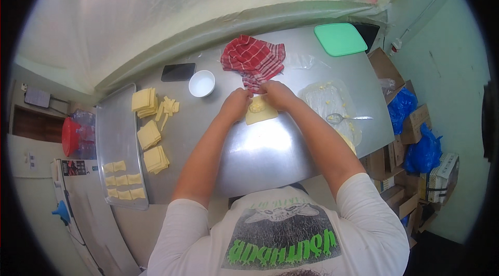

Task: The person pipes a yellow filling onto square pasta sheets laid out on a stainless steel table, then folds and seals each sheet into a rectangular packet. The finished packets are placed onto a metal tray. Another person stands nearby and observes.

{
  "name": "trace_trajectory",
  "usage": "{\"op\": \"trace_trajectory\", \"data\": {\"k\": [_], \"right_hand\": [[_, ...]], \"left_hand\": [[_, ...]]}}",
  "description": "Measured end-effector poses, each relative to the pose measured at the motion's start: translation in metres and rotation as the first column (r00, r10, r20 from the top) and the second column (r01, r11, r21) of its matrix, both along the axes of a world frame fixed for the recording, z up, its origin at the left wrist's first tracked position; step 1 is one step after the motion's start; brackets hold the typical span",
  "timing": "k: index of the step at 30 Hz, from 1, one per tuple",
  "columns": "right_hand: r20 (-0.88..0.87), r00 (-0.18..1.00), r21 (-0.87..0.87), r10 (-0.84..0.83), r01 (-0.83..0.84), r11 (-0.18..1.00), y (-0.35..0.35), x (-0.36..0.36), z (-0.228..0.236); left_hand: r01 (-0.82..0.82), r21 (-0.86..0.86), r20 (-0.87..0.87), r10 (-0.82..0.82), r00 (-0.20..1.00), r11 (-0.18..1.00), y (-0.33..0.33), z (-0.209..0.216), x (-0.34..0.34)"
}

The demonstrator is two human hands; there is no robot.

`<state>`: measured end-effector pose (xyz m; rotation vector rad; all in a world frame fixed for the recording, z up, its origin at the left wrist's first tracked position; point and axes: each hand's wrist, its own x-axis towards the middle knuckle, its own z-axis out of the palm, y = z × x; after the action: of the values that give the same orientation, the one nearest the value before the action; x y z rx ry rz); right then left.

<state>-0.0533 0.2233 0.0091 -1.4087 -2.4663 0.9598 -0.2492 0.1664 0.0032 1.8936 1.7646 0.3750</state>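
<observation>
A square of pale yellow dough (261, 116) lies on the metal table before me, a small heap of lumpy yellow filling (256, 105) on its far half. At its far left corner my left hand (239, 103) is closed, fingers pinching the edge. My right hand (277, 95) pinches the far right corner the same way. The fingertips are partly hidden behind the knuckles. Just beyond the hands lies a crumpled red checked cloth (253, 57). A white bowl (201, 83) stands to the left of them.
Stacks of dough squares (149, 135) and dough strips (166, 109) sit left, beside a metal tray (117, 140) holding several filled pieces (123, 179). A phone (178, 72) lies behind. Right are a spoon (337, 118) on a smeared plastic sheet (325, 100) and a green lid (340, 39).
</observation>
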Motion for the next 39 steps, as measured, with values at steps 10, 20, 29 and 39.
{"op": "trace_trajectory", "data": {"k": [10, 20, 29, 39], "right_hand": [[0.069, 0.969, 0.327, 0.237, -0.247, 0.912, -0.023, 0.014, -0.005], [0.033, 0.932, 0.48, 0.36, -0.331, 0.813, -0.059, 0.03, -0.012], [0.16, 0.913, 0.53, 0.375, -0.4, 0.748, -0.077, 0.033, -0.025], [0.278, 0.944, 0.633, 0.175, -0.318, 0.706, -0.125, 0.025, -0.027]], "left_hand": [[0.074, 0.234, -0.008, -0.074, 0.997, 0.969, -0.036, 0.002, 0.006], [0.168, 0.466, -0.071, -0.153, 0.986, 0.869, -0.079, -0.015, 0.016], [0.225, 0.462, -0.137, -0.182, 0.974, 0.858, -0.092, -0.025, 0.02], [0.18, 0.495, -0.286, -0.036, 0.958, 0.85, -0.122, -0.023, 0.052]]}}
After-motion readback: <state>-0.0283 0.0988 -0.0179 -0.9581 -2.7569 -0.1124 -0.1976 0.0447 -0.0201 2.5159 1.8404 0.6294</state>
